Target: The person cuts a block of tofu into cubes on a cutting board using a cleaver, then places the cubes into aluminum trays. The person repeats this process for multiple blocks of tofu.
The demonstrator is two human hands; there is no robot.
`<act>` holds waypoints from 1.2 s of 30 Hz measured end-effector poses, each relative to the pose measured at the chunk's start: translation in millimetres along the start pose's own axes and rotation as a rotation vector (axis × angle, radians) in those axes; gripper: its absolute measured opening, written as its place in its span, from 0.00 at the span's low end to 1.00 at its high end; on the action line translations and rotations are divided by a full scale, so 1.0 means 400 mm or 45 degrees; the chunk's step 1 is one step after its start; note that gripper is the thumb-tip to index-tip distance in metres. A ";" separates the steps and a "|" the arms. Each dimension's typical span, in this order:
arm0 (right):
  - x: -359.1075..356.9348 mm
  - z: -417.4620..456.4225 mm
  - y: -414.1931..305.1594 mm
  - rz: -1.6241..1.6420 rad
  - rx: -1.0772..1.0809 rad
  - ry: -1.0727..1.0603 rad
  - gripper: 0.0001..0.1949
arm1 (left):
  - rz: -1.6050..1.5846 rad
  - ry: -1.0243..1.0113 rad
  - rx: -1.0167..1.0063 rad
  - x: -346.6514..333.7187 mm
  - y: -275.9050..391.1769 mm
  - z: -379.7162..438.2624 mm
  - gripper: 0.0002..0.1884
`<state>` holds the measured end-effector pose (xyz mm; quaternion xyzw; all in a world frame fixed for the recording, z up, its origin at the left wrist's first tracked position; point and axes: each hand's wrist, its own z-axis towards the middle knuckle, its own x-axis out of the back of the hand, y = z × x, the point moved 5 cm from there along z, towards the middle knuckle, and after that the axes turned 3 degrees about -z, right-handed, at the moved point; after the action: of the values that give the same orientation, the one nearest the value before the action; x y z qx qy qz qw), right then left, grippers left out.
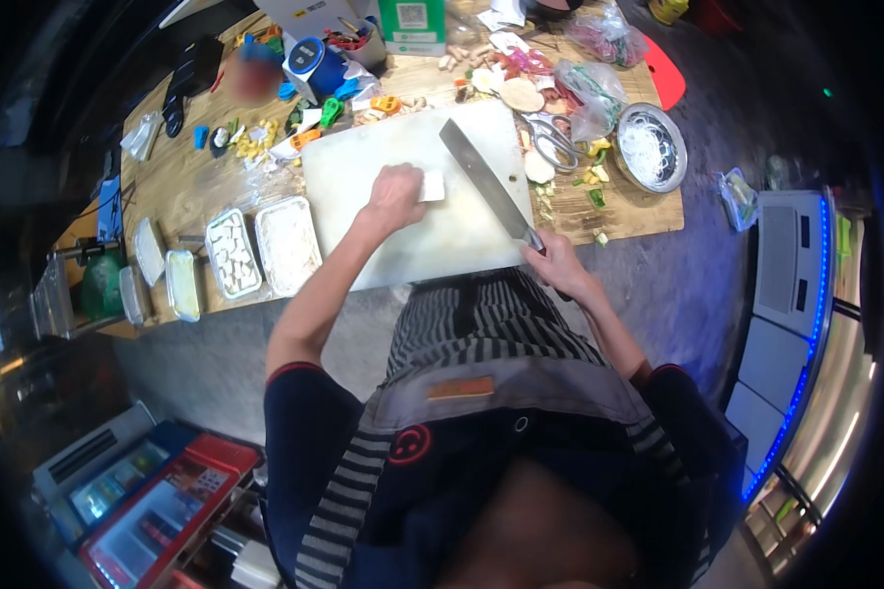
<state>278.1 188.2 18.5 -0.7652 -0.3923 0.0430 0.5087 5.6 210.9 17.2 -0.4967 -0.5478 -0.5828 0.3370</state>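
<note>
On the white cutting board (383,250), my left hand (396,196) has its fingers curled against a small white block (432,186), at the block's left side. My right hand (556,261) grips the handle of a long, wide-bladed knife (486,180) at the board's lower right edge. The blade slants up and to the left over the board, to the right of the white block and apart from it. Left of the board stand a foil tray of white cubes (233,254) and a foil tray with white contents (289,247).
Scissors (556,140), a metal bowl of white strands (650,149), plastic bags (589,92) and food scraps lie right of the board. Behind it are peelers or clips in orange and green (331,112), a blue container (315,66) and a green sign (412,26). Smaller trays (183,286) stand at far left.
</note>
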 end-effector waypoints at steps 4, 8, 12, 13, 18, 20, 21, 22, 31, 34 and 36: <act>-0.048 0.032 -0.018 -0.236 0.198 -0.070 0.15 | -0.187 0.166 0.580 0.044 -0.025 -0.152 0.19; -0.100 0.061 -0.114 -0.468 0.317 -0.176 0.14 | -0.229 0.382 0.829 -0.002 -0.060 -0.244 0.26; -0.143 0.102 -0.138 -0.605 0.545 -0.200 0.13 | -0.334 0.620 0.754 -0.006 -0.034 -0.254 0.31; -0.148 0.110 -0.137 -0.628 0.614 -0.192 0.12 | -0.342 0.710 0.687 0.001 -0.021 -0.255 0.32; -0.147 0.127 -0.174 -0.856 0.681 -0.309 0.10 | -0.541 0.759 0.493 0.000 -0.011 -0.269 0.20; -0.147 0.117 -0.210 -0.908 0.730 -0.296 0.08 | -0.543 0.701 0.410 -0.004 -0.009 -0.265 0.17; -0.144 0.104 -0.240 -0.935 0.759 -0.282 0.06 | -0.548 0.695 0.381 -0.001 -0.007 -0.262 0.16; -0.143 0.095 -0.264 -0.962 0.793 -0.274 0.04 | -0.552 0.692 0.359 0.001 -0.007 -0.261 0.16; -0.151 0.063 -0.291 -1.053 0.838 -0.396 0.07 | -0.498 0.676 0.349 0.007 -0.007 -0.254 0.11; -0.149 0.064 -0.300 -1.046 0.784 -0.449 0.06 | -0.511 0.644 0.351 0.004 -0.011 -0.254 0.10; -0.150 0.068 -0.298 -1.045 0.776 -0.460 0.06 | -0.520 0.631 0.355 0.003 -0.013 -0.254 0.10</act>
<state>157.7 190.4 82.5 -0.3474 -0.7099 0.0832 0.6070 -21.0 113.3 26.4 -0.1693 -0.6118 -0.6607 0.4007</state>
